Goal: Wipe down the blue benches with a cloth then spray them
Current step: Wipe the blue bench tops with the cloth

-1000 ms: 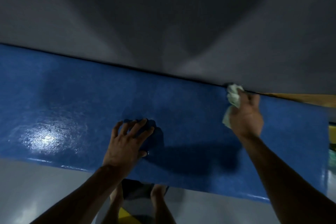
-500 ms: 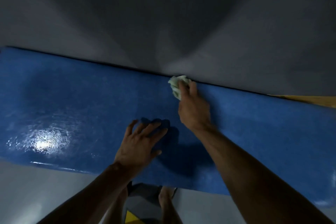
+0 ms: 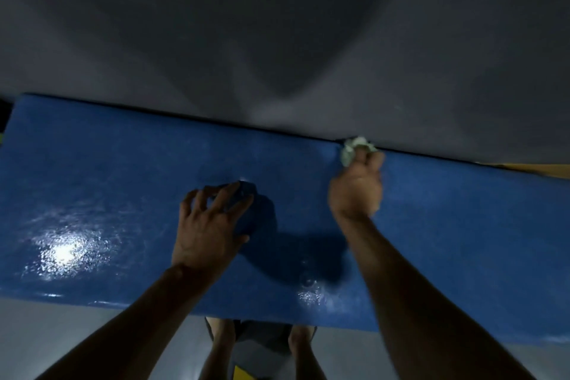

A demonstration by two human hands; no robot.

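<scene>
Blue bench (image 3: 123,194): glossy, wet glare patches. Right hand (image 3: 354,188) grips crumpled pale cloth (image 3: 354,148) at rear edge; left hand (image 3: 206,225) flat, fingers spread.

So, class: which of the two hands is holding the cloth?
The right hand, gripping the crumpled pale cloth at the bench's back edge; the left hand rests spread, empty.

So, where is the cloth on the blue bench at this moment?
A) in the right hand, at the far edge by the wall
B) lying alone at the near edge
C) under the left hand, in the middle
A: the right hand grips the crumpled cloth at the bench's far edge, against the wall.
</scene>
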